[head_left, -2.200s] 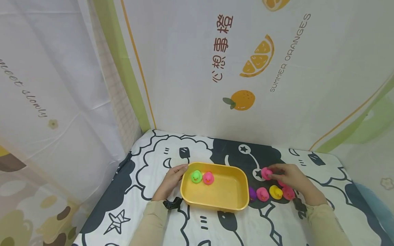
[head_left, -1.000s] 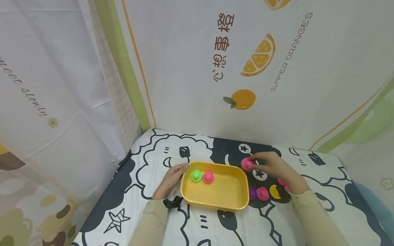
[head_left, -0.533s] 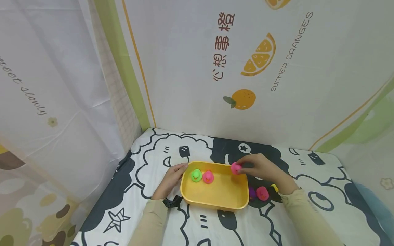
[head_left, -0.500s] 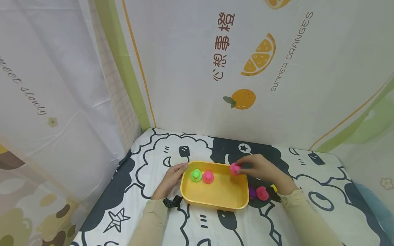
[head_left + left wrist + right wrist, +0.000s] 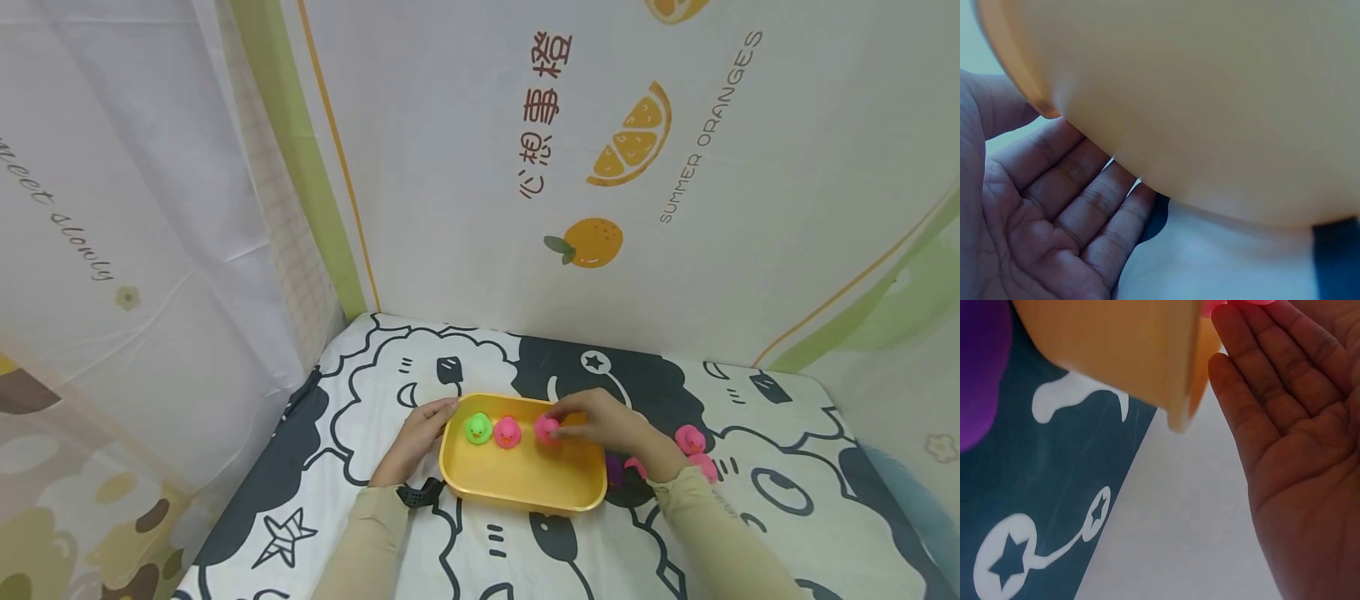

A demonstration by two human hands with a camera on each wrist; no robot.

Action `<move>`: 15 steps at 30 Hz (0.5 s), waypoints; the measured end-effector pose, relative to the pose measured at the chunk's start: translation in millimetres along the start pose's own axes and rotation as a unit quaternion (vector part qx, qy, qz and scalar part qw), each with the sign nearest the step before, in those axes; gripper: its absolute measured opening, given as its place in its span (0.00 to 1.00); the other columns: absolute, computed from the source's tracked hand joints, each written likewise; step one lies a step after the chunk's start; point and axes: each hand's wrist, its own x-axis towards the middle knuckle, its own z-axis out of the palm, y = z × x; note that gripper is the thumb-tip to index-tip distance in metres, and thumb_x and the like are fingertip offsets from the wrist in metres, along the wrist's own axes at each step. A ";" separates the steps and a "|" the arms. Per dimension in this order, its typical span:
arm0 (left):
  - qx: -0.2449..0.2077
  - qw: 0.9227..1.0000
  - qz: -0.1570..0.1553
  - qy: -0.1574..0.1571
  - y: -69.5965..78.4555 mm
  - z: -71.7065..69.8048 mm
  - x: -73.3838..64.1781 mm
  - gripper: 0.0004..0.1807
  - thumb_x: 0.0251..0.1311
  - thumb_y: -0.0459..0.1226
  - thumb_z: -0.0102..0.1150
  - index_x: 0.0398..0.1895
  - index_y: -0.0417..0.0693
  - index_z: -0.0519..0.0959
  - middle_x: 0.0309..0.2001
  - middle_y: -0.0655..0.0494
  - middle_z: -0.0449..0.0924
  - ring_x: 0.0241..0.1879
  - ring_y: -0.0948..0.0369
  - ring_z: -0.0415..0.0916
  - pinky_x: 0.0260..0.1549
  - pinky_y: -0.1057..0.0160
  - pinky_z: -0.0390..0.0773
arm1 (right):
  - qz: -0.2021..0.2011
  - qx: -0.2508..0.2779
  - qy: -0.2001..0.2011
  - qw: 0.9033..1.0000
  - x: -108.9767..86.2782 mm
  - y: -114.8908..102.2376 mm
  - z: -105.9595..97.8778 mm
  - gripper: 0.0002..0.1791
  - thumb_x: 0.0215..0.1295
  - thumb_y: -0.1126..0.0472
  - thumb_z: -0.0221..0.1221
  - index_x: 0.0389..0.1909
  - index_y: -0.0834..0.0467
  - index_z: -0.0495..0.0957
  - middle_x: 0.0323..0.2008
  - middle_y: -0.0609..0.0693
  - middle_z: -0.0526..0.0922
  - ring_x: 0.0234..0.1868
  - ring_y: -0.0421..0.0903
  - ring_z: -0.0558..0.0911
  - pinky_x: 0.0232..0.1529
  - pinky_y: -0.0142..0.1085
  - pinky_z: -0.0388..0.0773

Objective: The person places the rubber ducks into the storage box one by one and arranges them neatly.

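My left hand (image 5: 415, 437) holds the left end of a yellow plastic tray (image 5: 517, 483); its thumb is at the rim (image 5: 1044, 103) and its fingers (image 5: 1094, 203) lie against the outer wall. Inside the tray, a green rubber duck (image 5: 478, 428) and a pink rubber duck (image 5: 507, 432) sit side by side at the left. My right hand (image 5: 603, 422) reaches over the tray's right back edge and pinches another pink rubber duck (image 5: 545, 428), low in the tray. In the right wrist view only a bit of this pink duck (image 5: 1260, 301) shows at the fingertips.
Right of the tray, partly behind my right arm, are a purple duck (image 5: 614, 472) and a pink duck (image 5: 636, 466). Two more pink ducks (image 5: 690, 439) lie beyond the forearm. A patterned cloth (image 5: 405, 533) covers the table; printed curtains (image 5: 465, 167) hang behind.
My right hand has carried the pink duck leftward from the group on the cloth, over the tray's rim and down inside. The yellow duck is now hidden. The left hand and tray stay put.
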 end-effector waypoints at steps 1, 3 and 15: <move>0.000 1.000 0.001 0.000 -0.2 0.2 -0.1 0.28 0.71 0.55 0.54 0.62 0.45 0.79 0.65 0.50 0.76 0.68 0.50 0.69 0.66 0.50 0.72 | 0.005 -0.001 -0.001 1.000 0.6 -0.4 1.4 0.16 0.59 0.51 0.72 0.47 0.50 0.87 0.41 0.38 0.87 0.47 0.47 0.84 0.51 0.45 0.85; -0.001 1.000 0.001 -0.002 0.2 0.4 -0.5 0.28 0.71 0.56 0.54 0.62 0.45 0.79 0.65 0.50 0.76 0.68 0.50 0.69 0.66 0.49 0.72 | 0.009 -0.001 -0.004 1.000 1.5 -1.2 3.7 0.16 0.59 0.51 0.72 0.47 0.49 0.88 0.41 0.37 0.86 0.47 0.49 0.84 0.51 0.46 0.85; -0.009 1.000 -0.012 -0.014 -4.3 -2.9 3.1 0.28 0.70 0.57 0.55 0.61 0.50 0.81 0.65 0.53 0.77 0.67 0.51 0.70 0.67 0.48 0.71 | 0.007 -0.011 -0.020 1.000 8.1 2.4 17.4 0.14 0.60 0.54 0.72 0.47 0.51 0.88 0.40 0.37 0.86 0.43 0.39 0.82 0.49 0.34 0.85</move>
